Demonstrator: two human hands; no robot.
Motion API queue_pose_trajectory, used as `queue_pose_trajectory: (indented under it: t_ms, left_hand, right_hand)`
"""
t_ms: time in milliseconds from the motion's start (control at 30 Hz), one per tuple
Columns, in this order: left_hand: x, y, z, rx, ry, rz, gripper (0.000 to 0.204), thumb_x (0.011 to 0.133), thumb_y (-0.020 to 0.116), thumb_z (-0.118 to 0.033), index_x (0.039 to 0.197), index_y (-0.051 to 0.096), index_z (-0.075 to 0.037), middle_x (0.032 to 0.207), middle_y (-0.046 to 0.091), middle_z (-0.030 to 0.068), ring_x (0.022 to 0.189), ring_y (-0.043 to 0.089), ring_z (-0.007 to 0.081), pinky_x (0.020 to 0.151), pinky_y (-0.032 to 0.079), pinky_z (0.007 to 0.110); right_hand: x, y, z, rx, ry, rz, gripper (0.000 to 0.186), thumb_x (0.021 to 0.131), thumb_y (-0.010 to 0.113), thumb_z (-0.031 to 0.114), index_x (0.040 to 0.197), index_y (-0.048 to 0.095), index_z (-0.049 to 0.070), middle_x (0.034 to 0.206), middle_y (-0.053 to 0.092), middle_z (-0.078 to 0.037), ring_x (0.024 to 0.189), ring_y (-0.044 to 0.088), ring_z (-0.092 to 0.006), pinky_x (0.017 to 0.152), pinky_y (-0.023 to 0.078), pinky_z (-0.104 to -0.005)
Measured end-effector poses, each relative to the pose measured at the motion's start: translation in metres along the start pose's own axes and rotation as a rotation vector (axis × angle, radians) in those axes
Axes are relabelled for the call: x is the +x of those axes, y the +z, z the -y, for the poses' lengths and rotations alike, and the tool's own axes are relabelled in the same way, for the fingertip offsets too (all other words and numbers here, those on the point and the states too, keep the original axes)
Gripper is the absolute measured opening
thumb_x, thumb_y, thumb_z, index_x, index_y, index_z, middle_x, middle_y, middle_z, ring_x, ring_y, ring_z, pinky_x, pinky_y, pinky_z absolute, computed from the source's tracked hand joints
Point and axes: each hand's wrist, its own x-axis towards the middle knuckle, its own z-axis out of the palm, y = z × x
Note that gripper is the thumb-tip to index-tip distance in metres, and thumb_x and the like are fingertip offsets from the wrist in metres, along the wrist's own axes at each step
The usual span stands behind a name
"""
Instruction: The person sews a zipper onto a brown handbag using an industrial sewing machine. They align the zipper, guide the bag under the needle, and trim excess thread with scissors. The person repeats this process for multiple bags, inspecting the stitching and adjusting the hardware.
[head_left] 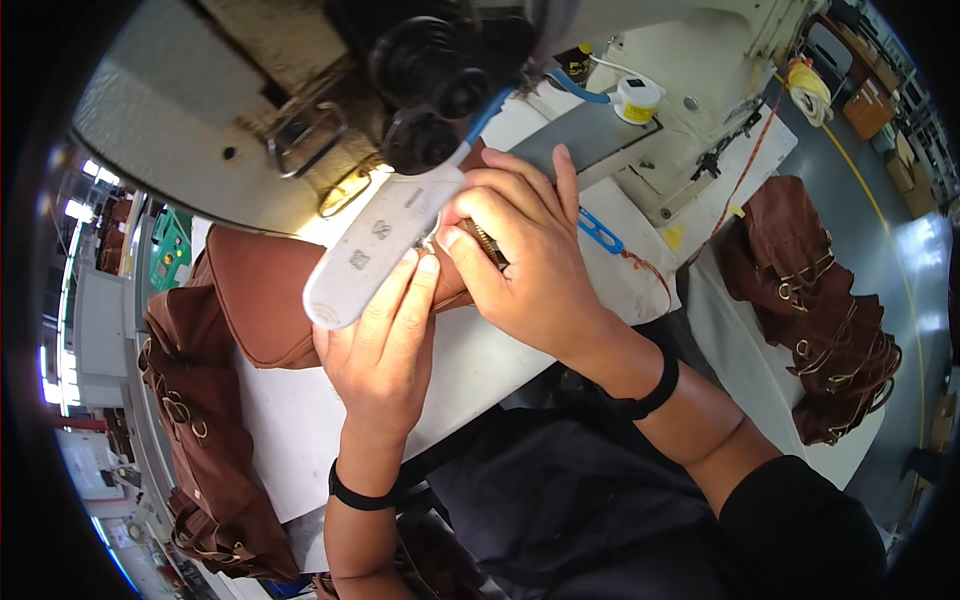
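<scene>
Head view: the brown piece (pixel 265 300) lies under the machine (pixel 190 140), stretching left from the fingers and spread on the white surface (pixel 300 430), which seems to bear its weight so that both hands are free for the small spot before them. On the left hand (pixel 380 340), two fingers lie side by side, nearly straight, their tips at the lower edge of the white bar (pixel 380 245), perhaps to steady the material. On the right hand (pixel 530 250), thumb and forefinger narrow toward that same spot while the others fan up and away, apparently to keep clear. Bar and knuckles cover the meeting point, so I cannot tell whether either hand truly grips anything. A dark ridged strip (pixel 485 242) shows just beneath the right fingers. Beyond them to the right rests a blue tool (pixel 600 232), likely kept within reach; brown bundles lie well left (pixel 215 430) and right (pixel 805 310) of both hands.
</scene>
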Motion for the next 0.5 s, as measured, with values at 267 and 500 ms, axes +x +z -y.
queue_pose_trajectory:
  t_ms: [267, 500]
  left_hand:
    - [-0.0007, 0.0008, -0.0025, -0.017, -0.006, 0.007, 0.052, 0.073, 0.082, 0.000, 0.123, 0.074, -0.012, 0.120, 0.074, 0.0030, 0.101, 0.067, 0.0210, 0.090, 0.046, 0.034]
    - [0.0065, -0.0029, 0.0017, -0.018, 0.004, 0.002, 0.045, 0.074, 0.081, -0.002, 0.118, 0.076, -0.009, 0.117, 0.074, 0.0053, 0.097, 0.068, 0.0221, 0.088, 0.047, 0.034]
  right_hand:
    - [-0.0021, 0.0036, -0.0041, 0.006, 0.011, -0.020, 0.007, 0.093, 0.064, 0.017, 0.095, 0.066, 0.011, 0.116, 0.067, -0.004, 0.132, 0.052, -0.0295, 0.123, 0.010, -0.0610]
    - [0.0029, 0.0062, 0.0031, -0.049, 0.006, -0.051, 0.005, 0.092, 0.064, 0.016, 0.093, 0.064, 0.011, 0.109, 0.065, -0.004, 0.127, 0.055, -0.0267, 0.123, 0.010, -0.0599]
